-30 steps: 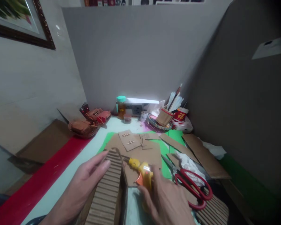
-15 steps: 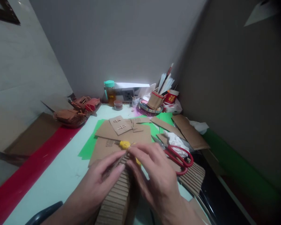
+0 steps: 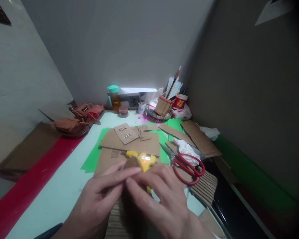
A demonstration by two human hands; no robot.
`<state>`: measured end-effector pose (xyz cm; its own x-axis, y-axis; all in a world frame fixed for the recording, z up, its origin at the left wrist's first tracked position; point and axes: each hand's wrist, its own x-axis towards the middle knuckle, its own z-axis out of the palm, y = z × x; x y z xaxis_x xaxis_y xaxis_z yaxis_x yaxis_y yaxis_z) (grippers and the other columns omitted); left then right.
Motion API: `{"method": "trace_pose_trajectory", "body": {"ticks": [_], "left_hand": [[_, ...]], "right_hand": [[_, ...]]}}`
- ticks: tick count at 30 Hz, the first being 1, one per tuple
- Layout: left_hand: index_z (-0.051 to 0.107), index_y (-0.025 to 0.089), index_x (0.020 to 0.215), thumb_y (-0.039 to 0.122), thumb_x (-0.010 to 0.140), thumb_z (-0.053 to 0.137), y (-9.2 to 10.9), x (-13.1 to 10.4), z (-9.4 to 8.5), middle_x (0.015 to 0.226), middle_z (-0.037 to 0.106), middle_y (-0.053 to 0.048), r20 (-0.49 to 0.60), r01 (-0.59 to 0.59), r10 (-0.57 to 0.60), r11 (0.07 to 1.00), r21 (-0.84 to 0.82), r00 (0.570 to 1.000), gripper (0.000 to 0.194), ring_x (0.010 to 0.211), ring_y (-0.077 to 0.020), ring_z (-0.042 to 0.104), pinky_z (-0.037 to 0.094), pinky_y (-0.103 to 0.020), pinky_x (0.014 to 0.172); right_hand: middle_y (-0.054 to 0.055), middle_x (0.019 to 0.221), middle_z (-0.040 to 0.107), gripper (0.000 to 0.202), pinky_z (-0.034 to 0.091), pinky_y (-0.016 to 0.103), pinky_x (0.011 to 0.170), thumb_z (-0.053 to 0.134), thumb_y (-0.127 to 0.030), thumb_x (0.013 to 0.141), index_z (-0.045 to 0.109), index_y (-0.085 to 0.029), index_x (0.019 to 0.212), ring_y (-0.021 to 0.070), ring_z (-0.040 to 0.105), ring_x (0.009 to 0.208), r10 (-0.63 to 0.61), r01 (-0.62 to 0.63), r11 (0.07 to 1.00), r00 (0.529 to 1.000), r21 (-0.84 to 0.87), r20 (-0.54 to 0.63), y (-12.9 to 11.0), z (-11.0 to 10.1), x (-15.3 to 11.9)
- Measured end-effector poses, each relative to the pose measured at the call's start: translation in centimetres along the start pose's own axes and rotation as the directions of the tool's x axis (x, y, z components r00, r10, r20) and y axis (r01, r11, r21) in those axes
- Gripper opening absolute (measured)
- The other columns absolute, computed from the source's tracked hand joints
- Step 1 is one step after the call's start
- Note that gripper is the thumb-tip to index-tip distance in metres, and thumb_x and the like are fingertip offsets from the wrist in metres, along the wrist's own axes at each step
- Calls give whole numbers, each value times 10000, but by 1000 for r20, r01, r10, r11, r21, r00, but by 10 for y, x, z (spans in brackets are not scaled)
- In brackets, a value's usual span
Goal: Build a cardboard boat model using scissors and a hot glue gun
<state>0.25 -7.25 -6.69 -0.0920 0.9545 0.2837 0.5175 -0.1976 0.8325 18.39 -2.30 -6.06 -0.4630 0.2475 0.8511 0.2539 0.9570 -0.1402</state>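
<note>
A corrugated cardboard piece [image 3: 119,219] with ridged upper face extends from the bottom of the view up between my hands. Its brown far end [image 3: 133,163] shows just past my fingertips. Thumb and fingers of my left hand [image 3: 99,192] are closed around its left side. My right hand [image 3: 161,196] is closed with fingertips pressed to the cardboard's right side, close to the left fingertips; much of the contact is hidden. Right behind the hands lies a yellow glue gun [image 3: 146,160], partly covered by them. Red-handled scissors [image 3: 189,169] rest to the right of my right hand.
Flat cardboard [image 3: 144,146] and a small card with stick crosses [image 3: 126,133] lie on green paper [image 3: 91,159]. Crumpled white tissue [image 3: 186,151] sits by the scissors. Farther back stand a teal-lidded bottle [image 3: 114,99], a stick holder [image 3: 163,105] and brown-red models [image 3: 69,126].
The cardboard has tilted, so its far end now faces me more. My right fingers moved down and nearer, uncovering more of the glue gun. The whole view shifted slightly.
</note>
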Motion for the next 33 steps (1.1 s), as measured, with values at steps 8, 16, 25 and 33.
{"method": "trace_pose_trajectory", "body": {"ticks": [8,16,25,33], "left_hand": [[805,442,850,179,805,593,5,7,-12,894,815,95,-71,20,-23,999,-37,997,341,831,-110,757,560,-133,763],[800,381,916,419,823,657,-6,5,-27,1053,793,54,-292,229,-226,973,-26,929,174,1061,-206,699,519,-278,984],[773,406,951,563,783,691,-3,9,-51,1075,775,77,-408,266,-294,956,-125,864,244,1129,-245,657,527,-325,993],[810,333,913,484,790,720,-3,9,-60,1002,815,16,-335,134,-196,971,-199,922,214,987,-221,730,579,-235,820]], "right_hand": [[62,816,697,81,497,278,637,552,-121,954,613,-138,1006,167,652,702,327,-328,944,945,-43,-31,12,-12,-2],[50,614,686,303,251,290,474,663,-388,898,515,-169,1045,315,693,548,703,-443,702,557,-558,442,7,10,-29],[37,700,680,186,288,271,490,608,-142,840,475,-176,966,227,666,577,743,-566,661,583,-492,328,2,26,-23],[29,835,653,115,570,252,628,501,-286,954,412,-225,995,176,709,735,726,-709,677,688,-198,17,1,14,-31]]}}
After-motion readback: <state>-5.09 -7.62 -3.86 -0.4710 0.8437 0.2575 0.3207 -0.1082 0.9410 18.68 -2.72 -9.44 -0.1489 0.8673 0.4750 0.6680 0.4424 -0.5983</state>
